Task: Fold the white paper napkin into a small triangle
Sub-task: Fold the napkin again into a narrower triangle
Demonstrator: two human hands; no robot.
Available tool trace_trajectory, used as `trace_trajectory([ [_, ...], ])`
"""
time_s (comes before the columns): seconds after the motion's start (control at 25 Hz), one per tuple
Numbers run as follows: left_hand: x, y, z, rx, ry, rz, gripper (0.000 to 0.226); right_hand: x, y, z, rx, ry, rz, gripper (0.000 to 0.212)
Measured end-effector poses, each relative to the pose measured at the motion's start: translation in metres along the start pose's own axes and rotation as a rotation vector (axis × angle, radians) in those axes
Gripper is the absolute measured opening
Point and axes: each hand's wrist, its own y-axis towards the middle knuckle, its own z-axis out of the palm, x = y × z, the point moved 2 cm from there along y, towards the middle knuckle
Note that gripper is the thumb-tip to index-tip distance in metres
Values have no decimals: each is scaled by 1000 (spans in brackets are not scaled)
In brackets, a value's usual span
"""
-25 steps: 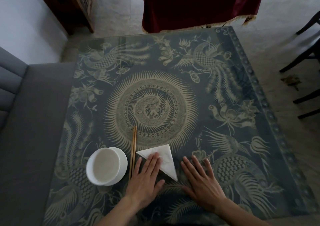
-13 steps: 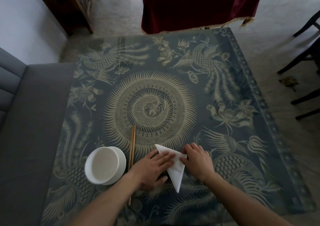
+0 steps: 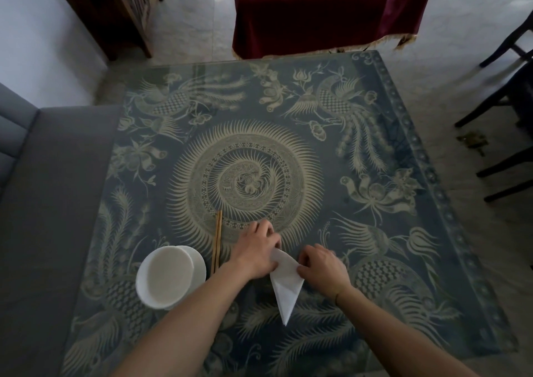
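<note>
The white paper napkin (image 3: 285,285) is a folded triangle near the table's front edge, its long point aimed toward me. My left hand (image 3: 255,251) grips its upper left corner, fingers curled over the paper. My right hand (image 3: 323,268) pinches its right corner, knuckles up. The napkin's top edge is hidden between both hands, and it looks lifted slightly off the patterned tablecloth (image 3: 375,151).
A white bowl (image 3: 168,278) stands left of my left arm, with a pair of wooden chopsticks (image 3: 217,241) lying between the bowl and that hand. A grey sofa (image 3: 43,203) borders the table's left side. Dark chair legs (image 3: 501,99) stand at the right; a maroon-draped table (image 3: 317,10) is beyond.
Both hands went from resting flat on the table to gripping the napkin's corners. The napkin has turned so its long point faces me, and it has shifted right and nearer.
</note>
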Motion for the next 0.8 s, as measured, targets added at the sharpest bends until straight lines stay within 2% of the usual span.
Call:
trace_trajectory([
  [0.08,-2,5,-4,30,-33,0,22,-4,-1,-1,-14,77,29,6],
  [0.2,-1,12,-16,73,-122,0,11,-8,0,-5,15,206,57,18],
  [0.28,0,15,-22,46,-115,34,13,-7,1,-6,10,145,9,21],
  [0.4,-1,16,-28,-55,-32,152,18,-1,5,-8,-63,-31,-78,12],
  [0.48,-2,14,-27,-116,-34,183,16,1,7,-9,-82,-45,-81,9],
  [0.56,-2,11,-24,-162,-102,168,14,1,7,-9,-85,-24,-72,7],
  [0.72,2,4,-19,-173,-304,33,37,1,4,-8,-138,18,-73,9],
  [0.8,4,3,-20,-200,-271,40,23,1,2,-9,-177,3,-97,12],
])
